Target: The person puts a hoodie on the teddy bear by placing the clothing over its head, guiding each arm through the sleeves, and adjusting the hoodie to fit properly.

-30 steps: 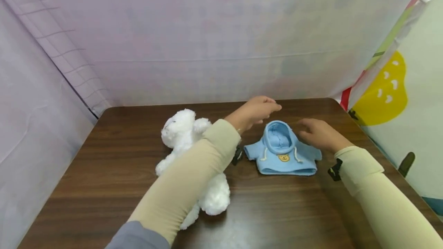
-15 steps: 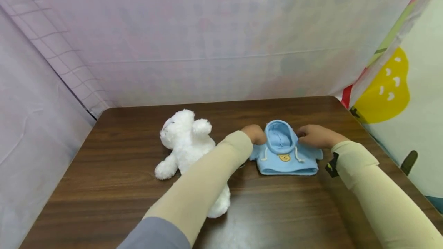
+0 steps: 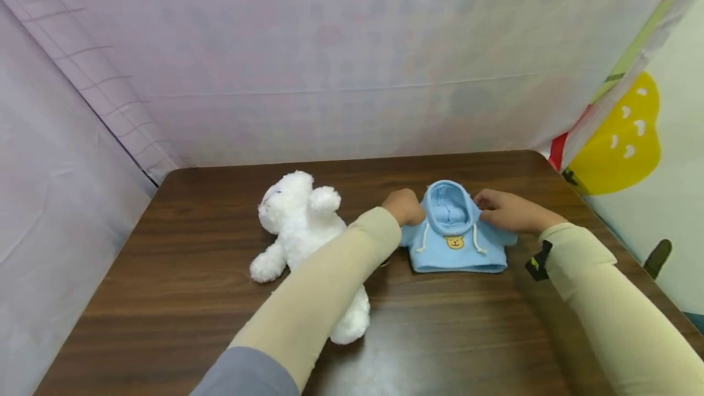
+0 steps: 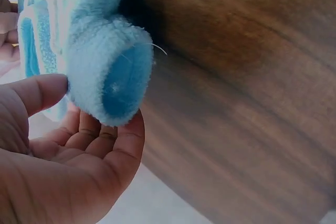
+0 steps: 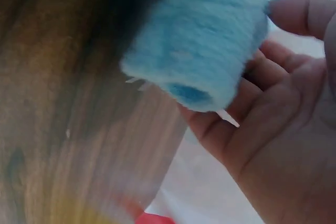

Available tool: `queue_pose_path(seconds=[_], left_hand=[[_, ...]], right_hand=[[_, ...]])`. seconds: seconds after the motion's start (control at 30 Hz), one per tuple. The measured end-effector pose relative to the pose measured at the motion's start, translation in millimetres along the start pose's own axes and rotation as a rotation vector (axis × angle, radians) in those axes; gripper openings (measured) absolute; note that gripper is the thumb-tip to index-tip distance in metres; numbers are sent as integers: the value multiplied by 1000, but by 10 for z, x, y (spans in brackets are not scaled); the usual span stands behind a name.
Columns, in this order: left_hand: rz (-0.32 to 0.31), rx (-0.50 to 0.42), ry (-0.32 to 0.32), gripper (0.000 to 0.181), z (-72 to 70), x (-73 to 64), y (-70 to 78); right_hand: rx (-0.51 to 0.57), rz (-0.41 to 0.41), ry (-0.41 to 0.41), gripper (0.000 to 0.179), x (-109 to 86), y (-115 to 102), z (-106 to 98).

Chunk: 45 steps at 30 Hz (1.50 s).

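Note:
A small light-blue hoodie (image 3: 462, 255) with a bear face patch and white drawstrings is on the right half of the table, hood toward the back. My left hand (image 3: 405, 206) grips it at its left shoulder; the left wrist view shows thumb and fingers around the cloth beside a sleeve (image 4: 113, 72). On the other side my right hand (image 3: 508, 209) pinches the right shoulder, with the other sleeve (image 5: 194, 51) lying over the fingers in the right wrist view. Left of the hoodie lies a white plush toy (image 3: 299, 231), partly hidden behind my left forearm.
The brown wooden table (image 3: 165, 274) carries both things. A pale curtain (image 3: 352, 78) hangs behind its back edge, and another hangs at the left. A light wall covering with a yellow printed shape (image 3: 627, 139) stands at the right.
My left hand has come down from above the hoodie to its left shoulder and grips it. My right hand has closed on the right shoulder. The hood has risen slightly; the plush toy stays put.

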<state>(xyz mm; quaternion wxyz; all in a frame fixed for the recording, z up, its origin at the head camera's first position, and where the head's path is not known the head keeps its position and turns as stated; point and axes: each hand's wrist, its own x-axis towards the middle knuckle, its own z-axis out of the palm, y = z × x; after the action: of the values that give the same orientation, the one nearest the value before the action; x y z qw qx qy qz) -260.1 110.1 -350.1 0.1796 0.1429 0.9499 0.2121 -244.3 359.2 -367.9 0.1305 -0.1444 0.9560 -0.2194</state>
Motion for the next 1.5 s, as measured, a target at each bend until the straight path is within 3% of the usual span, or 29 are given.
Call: queue_pose_path(seconds=[0.17, 0.33, 0.43, 0.53, 0.63, 0.73, 0.87, 0.93, 1.13, 1.27, 1.4, 1.5], left_hand=[[2, -13, 0, 31, -38, 17, 0], [92, -40, 90, 39, -132, -23, 31], [168, -71, 143, 39, -255, -109, 80], [200, -115, 147, 33, -426, -239, 131], [220, -141, 157, 19, -612, -379, 161], [254, -147, 200, 11, -775, -467, 127], [296, -136, 246, 15, -959, -529, -10], [312, -147, 240, 17, -1053, -583, -102], [379, -244, 202, 18, -1350, -856, -407], [406, -271, 216, 18, -1511, -1053, -607], [386, -295, 243, 19, -1619, -1233, -825], [398, -329, 266, 19, -1625, -1317, -1023]], right_hand=[[-21, -40, -18, 30, -9, -28, -52], [-44, -67, 148, 27, -60, -27, -145], [-69, -69, 244, 31, -93, -53, -272], [-80, -37, 286, 32, -104, -125, -423], [-38, 2, 331, 32, -147, -213, -544], [9, -12, 406, 31, -195, -303, -602], [28, -46, 453, 34, -253, -472, -633], [31, -62, 463, 35, -274, -587, -643], [2, -184, 560, 32, -276, -1023, -674], [-31, -265, 623, 28, -247, -1339, -678], [-13, -330, 624, 24, -172, -1624, -659], [25, -364, 599, 22, -96, -1817, -621]])
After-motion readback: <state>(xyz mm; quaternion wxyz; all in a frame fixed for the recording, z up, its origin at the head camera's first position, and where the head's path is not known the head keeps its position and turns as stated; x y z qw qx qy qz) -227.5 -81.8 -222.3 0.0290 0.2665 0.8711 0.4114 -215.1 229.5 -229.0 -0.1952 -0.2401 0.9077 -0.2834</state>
